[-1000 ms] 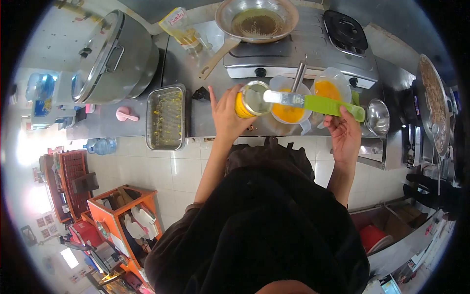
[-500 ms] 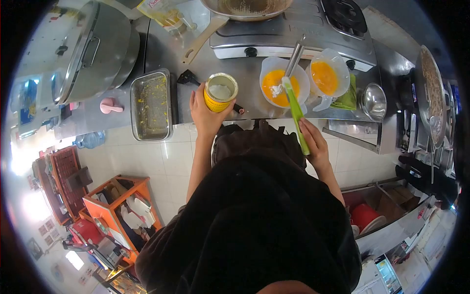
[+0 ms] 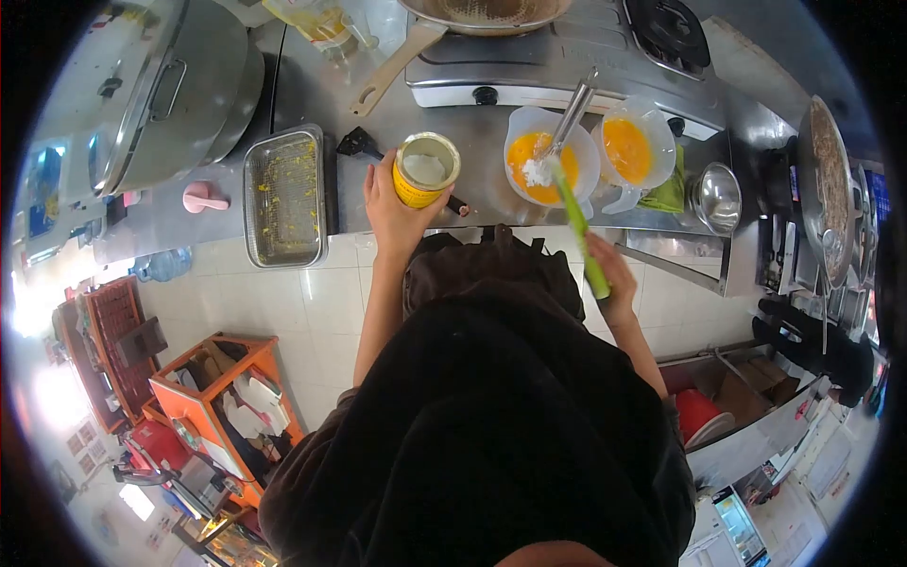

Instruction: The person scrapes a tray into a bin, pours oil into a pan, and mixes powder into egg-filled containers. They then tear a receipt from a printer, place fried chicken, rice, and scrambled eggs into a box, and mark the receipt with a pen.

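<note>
My left hand [image 3: 392, 213] is wrapped round an open yellow tin [image 3: 416, 194] with white powder inside, held just above the counter's front edge. In my right hand [image 3: 614, 279] is a long green utensil [image 3: 577, 227], whose far end reaches over a translucent pitcher [image 3: 588, 170]. White powder [image 3: 539, 172] lies on the orange-yellow liquid [image 3: 525, 149] in that pitcher. A steel-handled tool [image 3: 573, 111] leans in it too, its lower end hidden. Beside it stands a second translucent pitcher [image 3: 661, 132] with similar orange-yellow liquid.
A black-headed brush-like tool [image 3: 357, 142] lies behind the tin. To the left are a wire-mesh tray [image 3: 248, 203], a pink scoop [image 3: 203, 197] and a large pot [image 3: 203, 104]. A frying pan [image 3: 416, 40] rests by the stove [image 3: 529, 71]. A steel bowl [image 3: 720, 194] and green cloth [image 3: 669, 194] are rightward.
My right hand has moved slightly right with the green utensil, and more white powder shows on the liquid in the pitcher. My left hand keeps holding the tin.
</note>
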`<state>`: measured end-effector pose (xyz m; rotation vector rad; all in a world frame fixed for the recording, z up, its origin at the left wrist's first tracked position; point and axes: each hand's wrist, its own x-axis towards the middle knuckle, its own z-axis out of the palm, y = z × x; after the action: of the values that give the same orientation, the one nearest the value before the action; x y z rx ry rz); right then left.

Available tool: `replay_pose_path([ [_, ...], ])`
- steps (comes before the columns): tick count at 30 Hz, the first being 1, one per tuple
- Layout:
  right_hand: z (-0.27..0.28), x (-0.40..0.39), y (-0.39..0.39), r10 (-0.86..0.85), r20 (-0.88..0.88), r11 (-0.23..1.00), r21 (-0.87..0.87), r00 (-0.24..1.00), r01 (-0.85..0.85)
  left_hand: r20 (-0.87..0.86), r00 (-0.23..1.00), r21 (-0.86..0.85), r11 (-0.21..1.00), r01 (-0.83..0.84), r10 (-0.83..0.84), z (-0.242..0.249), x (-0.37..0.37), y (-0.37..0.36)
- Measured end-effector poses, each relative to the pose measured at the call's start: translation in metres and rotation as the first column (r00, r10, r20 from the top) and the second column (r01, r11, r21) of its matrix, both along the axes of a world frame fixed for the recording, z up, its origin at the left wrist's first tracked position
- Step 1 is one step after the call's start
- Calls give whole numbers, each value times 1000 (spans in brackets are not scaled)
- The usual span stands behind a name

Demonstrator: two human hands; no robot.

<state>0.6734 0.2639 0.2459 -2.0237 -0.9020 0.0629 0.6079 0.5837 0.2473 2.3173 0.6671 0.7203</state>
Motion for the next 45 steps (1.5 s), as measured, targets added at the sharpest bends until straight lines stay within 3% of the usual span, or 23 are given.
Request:
replay_pose_path([
  [1, 7, 0, 1, -125, 46, 992, -17, 991, 125, -3, 1000, 6, 1000, 20, -20, -1, -2, -1],
  [2, 9, 1, 6, -120, 48, 992, -18, 992, 121, -2, 1000, 4, 1000, 16, -16, -3, -2, -1],
  [3, 10, 3, 11, -201, -404, 901, 283, 893, 330, 10, 999, 4, 999, 45, -45, -7, -2, -1],
  [4, 12, 6, 14, -83, -772, 677, 420, 630, 604, 22, 997, 4, 997, 76, -76, -9, -2, -2],
  [5, 17, 12, 13, -25, -850, 626, 398, 527, 671, 26, 997, 4, 997, 77, -77, -10, -1, -3],
  [6, 21, 15, 11, -25, -848, 626, 400, 530, 670, 32, 994, 0, 994, 109, -109, -9, 0, -5],
  [8, 27, 19, 12, 84, -926, 496, 358, 367, 791, 39, 990, 2, 991, 135, -135, -9, 4, -8],
  [12, 65, 13, 29, 189, -862, 556, 489, 471, 672, 87, 966, 34, 970, 241, -243, -13, 9, -10],
  [14, 91, 5, 49, 158, -725, 648, 588, 670, 483, 132, 941, 86, 950, 301, -311, -8, 13, -12],
  [15, 99, 6, 55, 155, -726, 642, 589, 670, 491, 152, 933, 80, 945, 317, -326, -5, 14, -14],
  [16, 106, 8, 60, 116, -520, 857, 483, 846, 179, 150, 929, 82, 941, 328, -338, -5, 15, -15],
  [17, 111, 10, 66, 164, -272, 968, 229, 948, -101, 174, 917, 154, 930, 335, -359, -5, 16, -16],
  [18, 115, 8, 80, 136, -79, 985, 115, 988, -126, 199, 903, 224, 915, 336, -381, -5, 18, -18],
  [21, 107, 2, 105, 169, -59, 975, 152, 984, -159, 200, 886, 257, 895, 364, -418, -2, 16, -20],
  [23, 108, 3, 110, 242, -179, 964, 154, 954, -215, 217, 893, 216, 912, 349, -394, -8, 9, -21],
  [24, 104, 5, 109, 245, -172, 963, 161, 954, -218, 230, 902, 181, 927, 330, -366, -10, 8, -17],
  [25, 96, 4, 104, 202, -514, 936, 351, 834, -10, 230, 904, 183, 929, 323, -360, -11, 7, -15],
  [26, 89, 3, 102, 223, -784, 867, 431, 580, 249, 234, 910, 167, 936, 309, -343, -13, 5, -14],
  [31, 75, -2, 99, 94, -851, 695, 428, 517, 577, 186, 934, 150, 949, 279, -304, -12, 1, -15],
  [45, 56, 7, 68, 119, -875, 634, 430, 468, 643, 173, 937, 115, 951, 287, -304, -13, 11, -26],
])
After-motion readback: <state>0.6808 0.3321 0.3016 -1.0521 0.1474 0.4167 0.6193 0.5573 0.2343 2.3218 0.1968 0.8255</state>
